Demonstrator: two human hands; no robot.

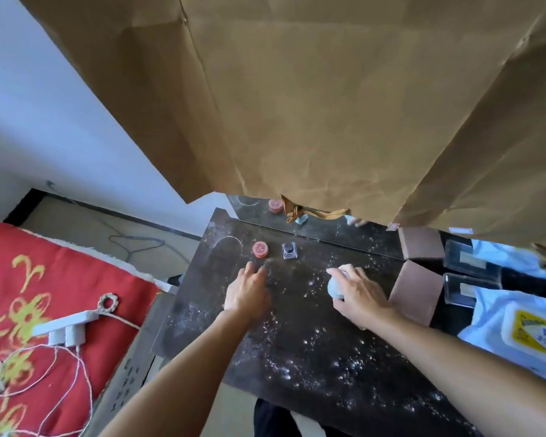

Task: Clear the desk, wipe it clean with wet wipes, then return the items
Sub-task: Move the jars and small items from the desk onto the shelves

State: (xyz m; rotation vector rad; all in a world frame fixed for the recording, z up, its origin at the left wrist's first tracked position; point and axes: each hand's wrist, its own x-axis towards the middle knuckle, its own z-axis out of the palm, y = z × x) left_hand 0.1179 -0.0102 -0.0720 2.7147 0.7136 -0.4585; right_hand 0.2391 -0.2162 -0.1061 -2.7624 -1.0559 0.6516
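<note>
We judge the clearing only part done. Our right hand grasps a pale bluish rounded object. Our left hand lies released, fingers reaching toward a small round red container and a clear glass bottle with a dark cap. The dark worktop looks dusty and unwiped. The yellow-labelled wet-wipe pack waits right of our right hand.

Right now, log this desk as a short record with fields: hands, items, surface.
left hand: fingers straight, just short of the red jar
right hand: grips a pale round object
glass bottle: upright, dark cap, right of the red jar
desk: dark top, speckled with white dust
wet wipes pack: lies to the right of the desk
</note>
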